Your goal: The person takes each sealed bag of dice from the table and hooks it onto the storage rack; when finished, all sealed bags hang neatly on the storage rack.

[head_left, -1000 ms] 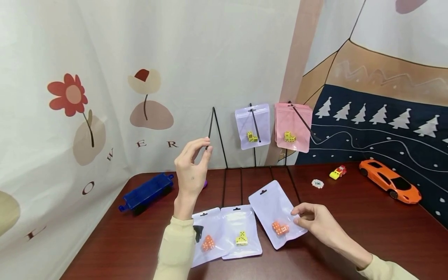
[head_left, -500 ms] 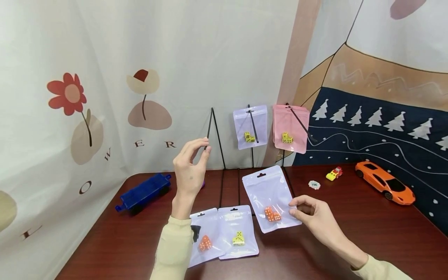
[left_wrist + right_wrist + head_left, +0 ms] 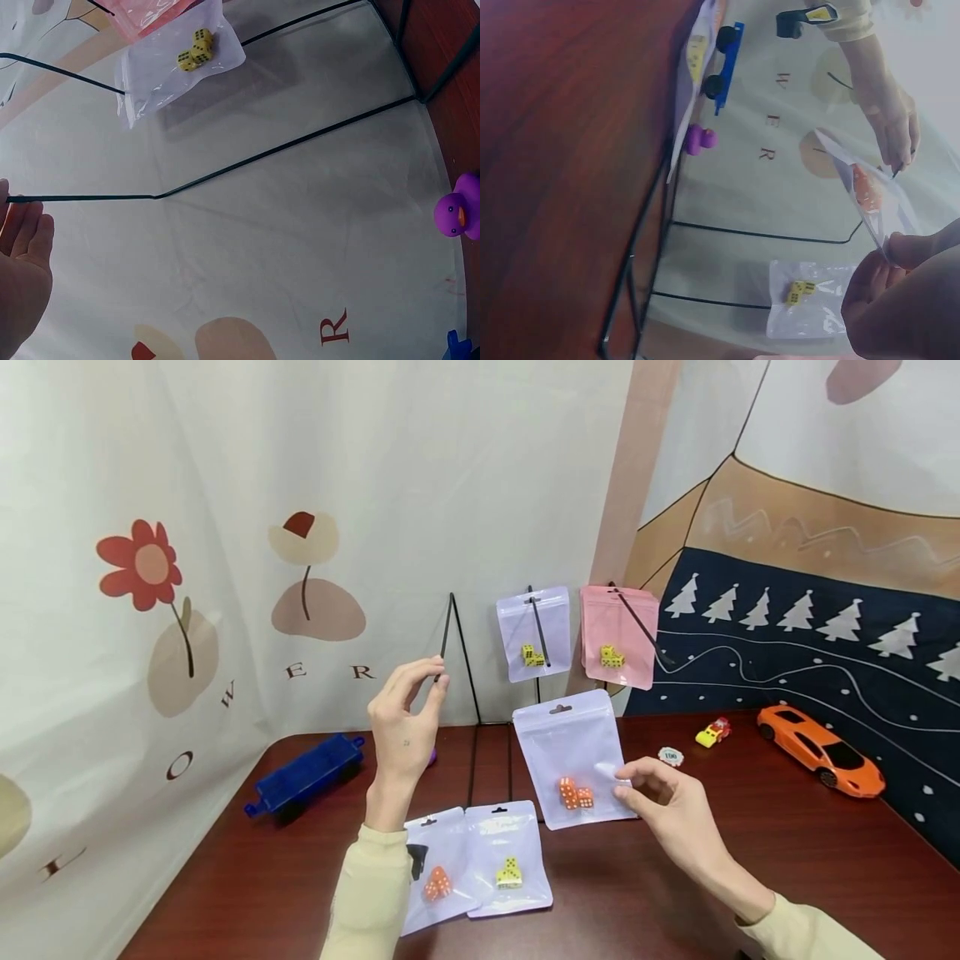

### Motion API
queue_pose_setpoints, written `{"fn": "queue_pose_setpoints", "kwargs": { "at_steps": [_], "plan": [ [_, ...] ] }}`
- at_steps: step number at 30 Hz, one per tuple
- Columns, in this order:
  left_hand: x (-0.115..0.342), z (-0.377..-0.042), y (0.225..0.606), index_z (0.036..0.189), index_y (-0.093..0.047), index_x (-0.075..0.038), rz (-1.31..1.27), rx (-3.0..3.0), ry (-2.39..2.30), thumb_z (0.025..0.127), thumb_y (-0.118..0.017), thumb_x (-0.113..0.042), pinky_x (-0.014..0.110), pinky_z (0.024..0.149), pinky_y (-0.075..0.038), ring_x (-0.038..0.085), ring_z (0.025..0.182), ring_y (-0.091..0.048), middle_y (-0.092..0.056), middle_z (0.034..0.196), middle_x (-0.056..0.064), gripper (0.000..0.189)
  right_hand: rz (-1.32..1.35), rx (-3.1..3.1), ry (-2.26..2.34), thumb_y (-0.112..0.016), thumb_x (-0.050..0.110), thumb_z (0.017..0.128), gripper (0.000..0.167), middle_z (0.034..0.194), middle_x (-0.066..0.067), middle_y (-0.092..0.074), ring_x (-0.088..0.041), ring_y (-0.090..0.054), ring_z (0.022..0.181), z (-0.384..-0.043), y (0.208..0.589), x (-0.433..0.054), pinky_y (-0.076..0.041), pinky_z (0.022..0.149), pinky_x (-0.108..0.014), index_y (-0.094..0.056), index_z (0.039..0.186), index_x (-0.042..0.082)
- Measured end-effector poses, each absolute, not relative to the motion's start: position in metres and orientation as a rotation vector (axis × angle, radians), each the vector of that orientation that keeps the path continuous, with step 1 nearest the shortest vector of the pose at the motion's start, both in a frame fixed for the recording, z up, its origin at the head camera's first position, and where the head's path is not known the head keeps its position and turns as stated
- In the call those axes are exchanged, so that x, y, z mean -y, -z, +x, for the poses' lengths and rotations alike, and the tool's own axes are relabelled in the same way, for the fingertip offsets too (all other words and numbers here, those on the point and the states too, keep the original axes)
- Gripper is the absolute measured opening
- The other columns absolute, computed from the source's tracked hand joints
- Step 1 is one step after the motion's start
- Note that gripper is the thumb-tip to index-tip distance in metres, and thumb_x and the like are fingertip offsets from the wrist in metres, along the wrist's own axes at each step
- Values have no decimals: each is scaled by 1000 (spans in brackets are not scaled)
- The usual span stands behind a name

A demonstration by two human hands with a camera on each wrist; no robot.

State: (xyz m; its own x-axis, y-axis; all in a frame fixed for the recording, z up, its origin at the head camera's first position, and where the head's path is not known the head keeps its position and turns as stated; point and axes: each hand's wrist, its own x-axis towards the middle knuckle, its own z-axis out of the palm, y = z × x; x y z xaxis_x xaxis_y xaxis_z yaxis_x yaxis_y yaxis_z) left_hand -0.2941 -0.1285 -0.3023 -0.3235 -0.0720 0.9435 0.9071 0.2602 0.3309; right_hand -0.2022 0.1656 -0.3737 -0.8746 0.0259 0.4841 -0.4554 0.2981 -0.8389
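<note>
My left hand [image 3: 405, 727] pinches the tip of the left prong [image 3: 82, 198] on a black wire rack; no bag hangs there. By its right edge, my right hand [image 3: 671, 810] pinches a lavender zip bag [image 3: 540, 752] with orange dice showing through. That bag is held up in front of the rack, its hang hole at the top. A lavender bag [image 3: 513, 627] with yellow dice hangs on the middle prong. Pink bags [image 3: 633, 635] hang on the right prong. On the table lie a lavender bag with orange dice [image 3: 437, 883] and another with yellow dice [image 3: 508, 874].
At the left of the brown table [image 3: 225, 877] is a blue toy trailer [image 3: 307, 777]. A purple rubber duck [image 3: 454, 214] sits near the rack's base. To the right are a poker chip [image 3: 671, 757], a small toy car [image 3: 712, 732] and an orange toy car [image 3: 821, 750].
My right hand has raised the lavender bag with orange dice off the table, up and slightly left, turning it more upright. My left hand has stayed on the prong tip.
</note>
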Motion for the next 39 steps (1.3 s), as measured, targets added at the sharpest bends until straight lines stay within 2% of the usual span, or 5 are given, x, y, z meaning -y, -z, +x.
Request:
{"fn": "queue_pose_setpoints", "kwargs": {
  "at_steps": [6,14,22,30,39],
  "plan": [
    [128,-294,303,96,-69,2,-800,1549,1244,85,-67,5,37,93,-50,22,102,-63,-66,104,14,12,417,2073,-1635,-72,-4,81,17,77,-6,-60,-13,-54,67,-202,367,-160,-45,47,-22,-67,96,2],
    [129,-294,302,96,-69,2,-798,1550,1236,85,-67,5,36,93,-50,22,102,-62,-66,103,18,12,493,2009,-1620,-71,-7,81,18,80,-7,-57,-14,-54,69,-206,361,-156,-46,50,-19,-67,96,1],
    [129,-295,303,95,-69,2,-797,1546,1237,85,-67,6,37,93,-50,22,102,-63,-66,103,15,11,562,1948,-1622,-69,-15,78,21,77,-9,-57,-13,-55,69,-209,352,-148,-46,50,-17,-66,96,-4],
    [128,-295,302,96,-69,2,-796,1560,1235,85,-67,5,36,94,-50,22,103,-62,-66,104,14,12,492,1949,-1652,-70,-8,82,19,82,-8,-60,-16,-57,73,-213,349,-141,-50,55,-18,-67,99,0],
    [129,-294,303,97,-69,2,-790,1569,1234,85,-67,5,36,94,-50,21,103,-62,-66,105,15,12,420,1939,-1689,-69,-6,83,16,81,-10,-57,-17,-56,73,-218,348,-135,-50,56,-18,-67,97,-2]
  ]
}}
